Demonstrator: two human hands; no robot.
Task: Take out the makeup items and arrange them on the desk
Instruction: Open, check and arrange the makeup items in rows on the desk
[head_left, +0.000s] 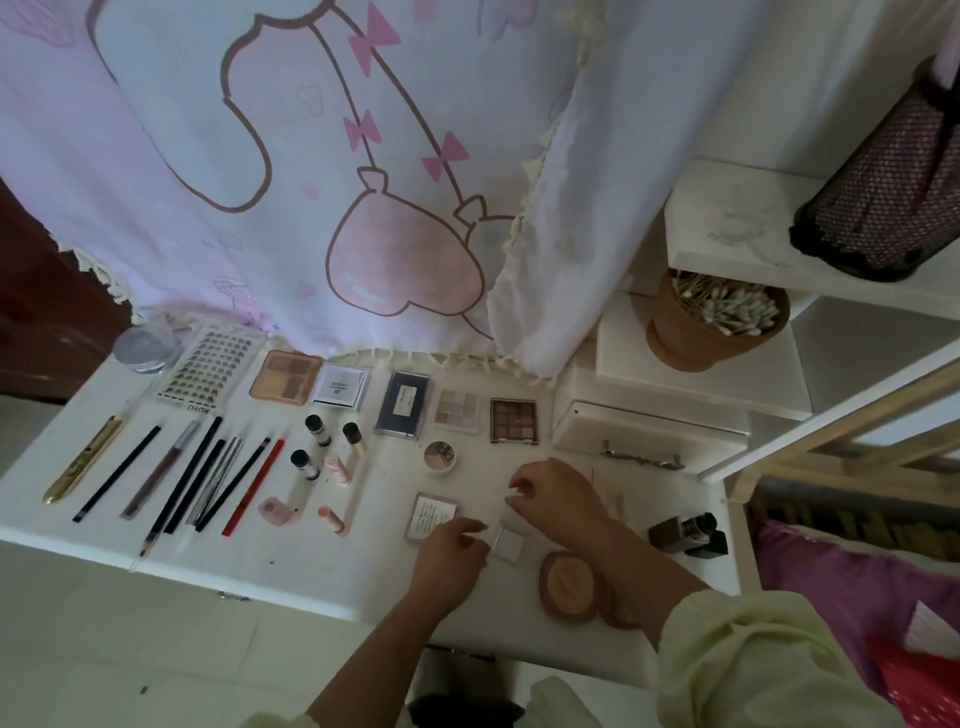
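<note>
Terracotta pot (675, 338) holds cotton swabs (727, 306). Left hand (454, 553) fingers pinch the white square case (509, 545); right hand (558, 501) partly hides it, its grip indeterminate.

Counted on the desk (363, 561): three black-capped vials (318, 430), three rectangular eyeshadow palettes (457, 410) along 12 o'clock, one lash sheet (205, 371) and one round jar (143, 348) at 10 o'clock. At 9 o'clock, one gold pen (83, 460) and one red pencil (254, 486); the dark pencils (117, 473) between them overlap, count unconfirmed. One pot of cotton swabs (714, 325) at 2 o'clock.
</note>
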